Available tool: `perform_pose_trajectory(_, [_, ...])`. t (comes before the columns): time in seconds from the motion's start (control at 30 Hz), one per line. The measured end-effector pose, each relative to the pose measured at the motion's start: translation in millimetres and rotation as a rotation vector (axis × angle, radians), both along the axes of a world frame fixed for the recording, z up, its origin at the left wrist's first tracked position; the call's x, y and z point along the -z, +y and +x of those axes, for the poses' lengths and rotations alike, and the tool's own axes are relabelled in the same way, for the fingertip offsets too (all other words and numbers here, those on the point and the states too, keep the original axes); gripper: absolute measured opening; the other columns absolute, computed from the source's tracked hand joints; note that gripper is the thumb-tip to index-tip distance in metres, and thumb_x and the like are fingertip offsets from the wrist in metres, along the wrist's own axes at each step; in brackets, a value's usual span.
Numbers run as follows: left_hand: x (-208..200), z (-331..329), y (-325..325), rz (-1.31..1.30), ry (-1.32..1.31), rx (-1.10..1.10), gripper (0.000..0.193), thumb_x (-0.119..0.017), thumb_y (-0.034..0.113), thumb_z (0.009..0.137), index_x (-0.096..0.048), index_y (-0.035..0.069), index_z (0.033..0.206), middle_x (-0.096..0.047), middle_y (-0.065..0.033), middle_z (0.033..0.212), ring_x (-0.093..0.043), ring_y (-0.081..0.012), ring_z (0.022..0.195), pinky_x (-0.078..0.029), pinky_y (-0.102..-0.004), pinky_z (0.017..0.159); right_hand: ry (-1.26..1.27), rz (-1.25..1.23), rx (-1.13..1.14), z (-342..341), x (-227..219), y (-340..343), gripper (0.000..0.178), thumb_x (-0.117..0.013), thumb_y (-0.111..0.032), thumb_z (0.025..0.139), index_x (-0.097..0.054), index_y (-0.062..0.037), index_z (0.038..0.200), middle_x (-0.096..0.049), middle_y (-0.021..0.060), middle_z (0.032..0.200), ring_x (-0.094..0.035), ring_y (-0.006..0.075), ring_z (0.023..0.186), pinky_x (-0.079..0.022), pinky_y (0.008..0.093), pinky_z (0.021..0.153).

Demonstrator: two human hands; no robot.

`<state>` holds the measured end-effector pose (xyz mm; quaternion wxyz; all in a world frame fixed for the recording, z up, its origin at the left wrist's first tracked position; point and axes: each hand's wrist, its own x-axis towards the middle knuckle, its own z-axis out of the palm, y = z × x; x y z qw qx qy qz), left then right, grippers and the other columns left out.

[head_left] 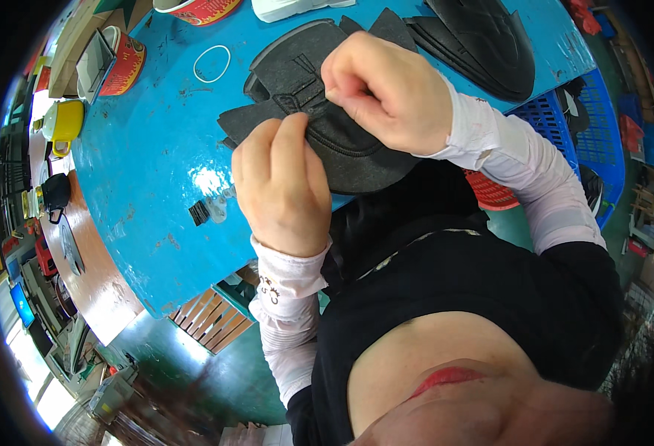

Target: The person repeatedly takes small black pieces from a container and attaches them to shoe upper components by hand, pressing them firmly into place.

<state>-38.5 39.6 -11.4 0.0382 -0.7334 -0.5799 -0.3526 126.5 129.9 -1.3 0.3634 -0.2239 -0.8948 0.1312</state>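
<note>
A black shoe upper with flaring tabs and a stitched seam lies in front of me at the near edge of the blue table. My left hand rests at its near left part, fingers bent and fingertips pinching at the seam. Over the upper's right side, my right hand is closed with thumb and forefinger pressed together close to that seam. Whatever sits inside the right hand is hidden or too fine to see. More black shoe uppers lie stacked to the right.
Red patterned tubs stand at the far left, a phone-like slab against one. Nearby are a white ring and small black strips. Blue basket and red basket sit below the right edge; a yellow mug is left.
</note>
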Motion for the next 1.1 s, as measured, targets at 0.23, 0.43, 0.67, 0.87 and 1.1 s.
perform_pose_trajectory(0.23, [-7.9, 25.2, -25.5, -0.162, -1.275, 0.106, 0.026, -0.063, -0.006, 0.087, -0.057, -0.005, 0.112, -0.064, -0.0114, 0.097, -0.063, -0.0148, 0.086, -0.052, -0.0245, 0.077, 0.494, -0.927, -0.125, -4.0, -13.0, -38.0, 0.026, -0.058, 0.002, 0.090, -0.035, -0.0086, 0.091, -0.052, 0.0045, 0.091, -0.046, 0.0056, 0.082, -0.042, 0.0207, 0.074])
perform_pose_trajectory(0.43, [0.6, 29.1, -31.5, -0.072, -1.474, 0.135, 0.024, -0.060, -0.008, 0.087, -0.054, -0.004, 0.110, -0.064, -0.0141, 0.103, -0.064, -0.0174, 0.088, -0.054, -0.0273, 0.078, 0.487, -0.959, -0.078, -8.3, -6.8, -58.6, 0.026, -0.058, 0.003, 0.089, -0.035, -0.0085, 0.091, -0.053, 0.0046, 0.090, -0.046, 0.0053, 0.080, -0.042, 0.0201, 0.072])
perform_pose_trajectory(0.67, [2.5, 28.0, -37.5, -0.066, -1.499, 0.207, 0.023, -0.057, -0.011, 0.086, -0.055, -0.002, 0.107, -0.064, -0.0156, 0.104, -0.063, -0.0201, 0.096, -0.053, -0.0306, 0.083, 0.363, -0.704, -0.035, -4.9, -10.6, -71.8, 0.025, -0.060, 0.000, 0.089, -0.037, -0.0075, 0.092, -0.055, 0.0045, 0.090, -0.045, 0.0031, 0.073, -0.042, 0.0188, 0.064])
perform_pose_trajectory(0.87, [2.4, 30.6, -39.7, -0.031, -1.423, 0.198, 0.023, -0.056, -0.013, 0.085, -0.056, -0.002, 0.106, -0.063, -0.0154, 0.104, -0.062, -0.0201, 0.097, -0.050, -0.0313, 0.087, 0.433, -0.825, -0.059, -5.9, -6.1, -75.8, 0.025, -0.060, 0.000, 0.090, -0.036, -0.0068, 0.093, -0.054, 0.0054, 0.091, -0.045, 0.0038, 0.075, -0.042, 0.0192, 0.066])
perform_pose_trajectory(1.1, [-0.4, 30.8, -38.0, -0.064, -1.377, 0.160, 0.025, -0.057, -0.012, 0.085, -0.055, -0.003, 0.109, -0.064, -0.0156, 0.105, -0.062, -0.0192, 0.095, -0.051, -0.0300, 0.086, 0.462, -0.991, -0.094, -5.1, -5.2, -68.3, 0.024, -0.057, 0.002, 0.090, -0.035, -0.0069, 0.094, -0.052, 0.0055, 0.093, -0.045, 0.0048, 0.081, -0.043, 0.0195, 0.070])
